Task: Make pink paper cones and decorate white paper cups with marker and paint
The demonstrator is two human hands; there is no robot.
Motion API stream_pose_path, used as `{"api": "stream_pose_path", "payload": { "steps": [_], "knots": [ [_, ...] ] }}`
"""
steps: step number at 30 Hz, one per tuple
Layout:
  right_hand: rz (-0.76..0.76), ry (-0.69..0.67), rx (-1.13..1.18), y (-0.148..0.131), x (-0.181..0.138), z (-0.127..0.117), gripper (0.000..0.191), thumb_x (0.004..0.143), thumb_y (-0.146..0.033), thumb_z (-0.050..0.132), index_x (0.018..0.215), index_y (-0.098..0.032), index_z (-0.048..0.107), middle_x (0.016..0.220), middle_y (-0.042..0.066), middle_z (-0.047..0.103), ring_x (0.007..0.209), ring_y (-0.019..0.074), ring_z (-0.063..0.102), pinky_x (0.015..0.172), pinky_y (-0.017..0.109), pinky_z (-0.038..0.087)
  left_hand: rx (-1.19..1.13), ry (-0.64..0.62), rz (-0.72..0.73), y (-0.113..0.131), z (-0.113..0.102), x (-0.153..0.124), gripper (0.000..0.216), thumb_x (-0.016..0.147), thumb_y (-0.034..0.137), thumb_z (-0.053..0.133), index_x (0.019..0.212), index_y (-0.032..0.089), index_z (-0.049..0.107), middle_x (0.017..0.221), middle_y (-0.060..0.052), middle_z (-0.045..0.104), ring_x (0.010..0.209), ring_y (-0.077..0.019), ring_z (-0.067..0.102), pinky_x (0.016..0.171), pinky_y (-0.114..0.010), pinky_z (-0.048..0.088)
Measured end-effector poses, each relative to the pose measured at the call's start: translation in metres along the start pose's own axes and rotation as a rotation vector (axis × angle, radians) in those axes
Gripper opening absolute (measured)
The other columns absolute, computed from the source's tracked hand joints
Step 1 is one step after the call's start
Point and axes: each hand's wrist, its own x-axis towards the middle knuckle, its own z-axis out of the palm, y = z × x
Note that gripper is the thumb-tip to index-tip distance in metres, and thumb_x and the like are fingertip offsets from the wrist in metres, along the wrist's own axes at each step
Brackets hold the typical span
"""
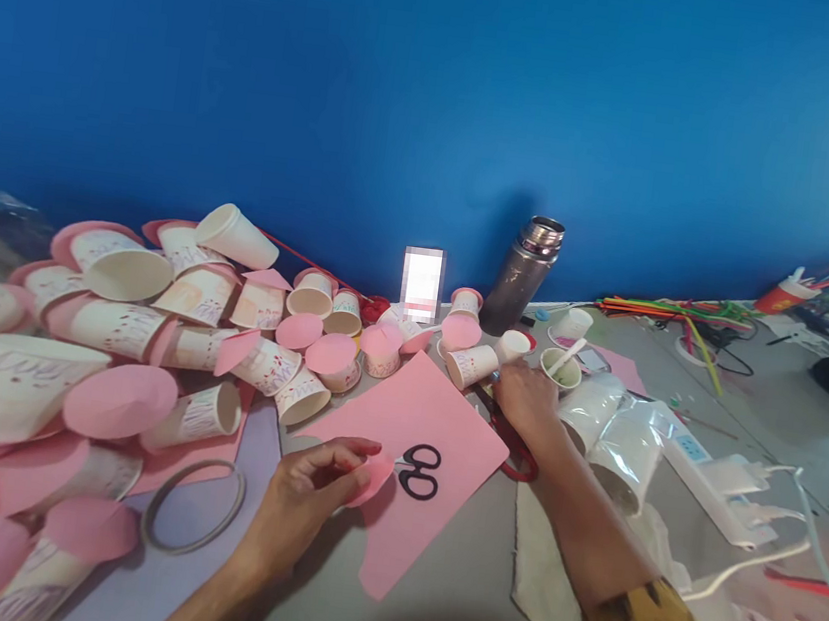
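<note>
My left hand (321, 486) pinches a small pink paper piece (371, 476) between thumb and fingers. Beneath it lies a large pink paper sheet (446, 420) with a notched lower edge, and black-handled scissors (420, 471) rest on that sheet. My right hand (527, 397) reaches across to the sheet's far right side, fingers curled downward beside a white paper cup (513, 346); what they hold, if anything, is hidden. A red-handled tool (517, 456) lies partly under the right wrist. Another paper cup (472, 366) lies on its side just left of that hand.
Many decorated paper cups with pink paper discs (121, 397) crowd the left. A grey ring (194, 505) lies on purple paper (257, 452). At the back stand a dark flask (520, 283) and a bright blurred screen (422, 284). Wrapped cups (628, 448) and a power strip (710, 488) lie right.
</note>
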Motion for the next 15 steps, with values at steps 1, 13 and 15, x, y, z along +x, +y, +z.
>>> {"api": "stream_pose_path", "payload": {
  "steps": [1, 13, 15],
  "knots": [
    [0.004, 0.001, -0.005, 0.000, 0.000, 0.001, 0.030, 0.103, -0.017, 0.049, 0.116, -0.005, 0.073, 0.120, 0.028, 0.073, 0.109, 0.0329, 0.073, 0.091, 0.037, 0.053, -0.002, 0.000, 0.003, 0.001, 0.000, 0.000, 0.029, 0.073, 0.045, 0.078, 0.060, 0.021, 0.070, 0.119, -0.013, 0.079, 0.106, -0.0310, 0.073, 0.083, -0.036, 0.054],
    [0.033, 0.069, 0.058, -0.004, -0.013, -0.011, 0.023, 0.098, -0.017, 0.055, 0.110, -0.007, 0.072, 0.104, 0.024, 0.077, 0.099, 0.0342, 0.076, 0.078, 0.037, 0.053, -0.006, 0.036, 0.045, 0.004, 0.001, -0.002, 0.031, 0.073, 0.047, 0.079, 0.059, 0.020, 0.071, 0.117, -0.016, 0.079, 0.098, -0.0331, 0.075, 0.081, -0.042, 0.059],
    [0.065, 0.115, 0.084, 0.000, -0.019, -0.020, 0.025, 0.097, -0.020, 0.056, 0.113, -0.009, 0.071, 0.106, 0.022, 0.077, 0.099, 0.0340, 0.076, 0.076, 0.037, 0.053, -0.019, 0.043, 0.045, 0.004, 0.001, -0.001, 0.031, 0.073, 0.047, 0.080, 0.059, 0.020, 0.072, 0.118, -0.015, 0.079, 0.096, -0.0325, 0.075, 0.080, -0.042, 0.059]
  ]
}}
